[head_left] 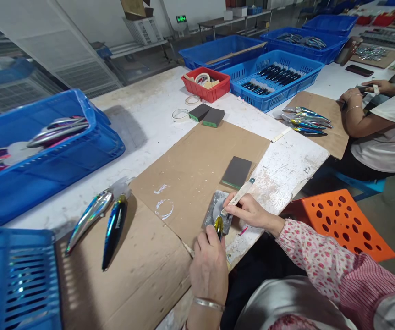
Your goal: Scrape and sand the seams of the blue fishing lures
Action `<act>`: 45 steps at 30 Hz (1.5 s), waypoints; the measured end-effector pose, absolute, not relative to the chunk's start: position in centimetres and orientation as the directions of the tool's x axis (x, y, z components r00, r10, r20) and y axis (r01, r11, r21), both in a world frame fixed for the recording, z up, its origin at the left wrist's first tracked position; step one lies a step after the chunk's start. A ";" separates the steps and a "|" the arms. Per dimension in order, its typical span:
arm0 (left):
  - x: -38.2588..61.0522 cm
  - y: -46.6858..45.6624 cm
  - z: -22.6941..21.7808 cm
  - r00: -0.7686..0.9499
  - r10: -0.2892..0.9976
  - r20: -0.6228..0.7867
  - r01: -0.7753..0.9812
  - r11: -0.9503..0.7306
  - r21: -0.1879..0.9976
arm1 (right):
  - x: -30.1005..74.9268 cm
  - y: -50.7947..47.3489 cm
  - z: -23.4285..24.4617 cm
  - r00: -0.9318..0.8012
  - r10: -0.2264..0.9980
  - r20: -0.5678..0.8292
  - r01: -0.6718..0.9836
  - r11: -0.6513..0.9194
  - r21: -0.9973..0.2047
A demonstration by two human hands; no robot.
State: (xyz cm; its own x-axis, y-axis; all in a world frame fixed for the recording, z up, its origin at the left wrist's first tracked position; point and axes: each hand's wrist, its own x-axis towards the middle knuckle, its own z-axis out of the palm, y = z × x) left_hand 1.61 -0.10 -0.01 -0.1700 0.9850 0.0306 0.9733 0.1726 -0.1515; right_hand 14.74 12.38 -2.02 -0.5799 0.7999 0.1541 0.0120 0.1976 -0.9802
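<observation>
My left hand [211,259] is closed around a fishing lure [219,224] with a yellow head end. Most of its body is hidden by my fingers. My right hand [247,210] pinches a slim, flat, cream-coloured craft knife [240,191], its lower end by the lure's head. Beneath both lies a grey, worn block [214,206] with a pale round patch. A dark sanding block [237,171] rests just beyond. On the cardboard sheet [183,165] to the left are a silver lure [90,217] and a dark blue lure [115,231], side by side.
Blue crates [115,142] with lures flank the left. At the back stand a red tray [214,91] of tape rolls and a blue basket [276,98] of dark lures. Another person [383,123] works at right near several lures [307,121]. An orange stool [348,224] stands at right.
</observation>
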 end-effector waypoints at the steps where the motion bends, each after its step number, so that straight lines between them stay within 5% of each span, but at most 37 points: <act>1: 1.6 -0.1 0.0 -0.175 0.984 0.035 0.972 0.178 -0.156 | 14.7 12.4 -2.0 -0.572 0.804 0.160 0.034 0.219 -0.975; 9: 1.5 0.0 -0.3 -0.184 0.982 0.037 0.971 0.187 -0.150 | 14.6 12.5 -2.2 -0.555 0.822 0.127 -0.051 0.119 -0.992; 16: 1.6 0.0 0.1 -0.190 0.982 0.009 0.971 0.189 -0.148 | 14.5 12.6 -1.8 -0.546 0.822 0.159 0.061 0.229 -0.972; 22: 0.5 0.2 0.1 -0.184 0.983 -0.019 0.982 0.183 -0.041 | 13.9 12.7 -2.9 -0.483 0.875 0.031 -0.202 -0.077 -0.976; 26: 0.0 0.4 0.1 -0.210 0.974 -0.083 0.976 0.214 0.041 | 13.6 12.8 -2.9 -0.468 0.884 -0.019 -0.217 -0.136 -0.967; 37: 0.1 0.4 0.4 -0.238 0.964 -0.117 0.967 0.246 0.067 | 13.7 13.3 -0.2 -0.631 0.733 0.255 0.075 0.385 -0.920; 45: 0.2 0.3 -0.2 -0.242 0.965 -0.104 0.968 0.247 0.035 | 13.3 13.4 -0.6 -0.592 0.747 0.303 0.135 0.463 -0.876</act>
State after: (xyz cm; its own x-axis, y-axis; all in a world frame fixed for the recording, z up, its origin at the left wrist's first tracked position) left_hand 0.19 0.29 -0.24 -0.2421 0.9646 -0.1045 0.9684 0.2468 0.0350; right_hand 13.34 13.41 -0.63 -0.5916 0.7470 0.3035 0.1351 0.4629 -0.8760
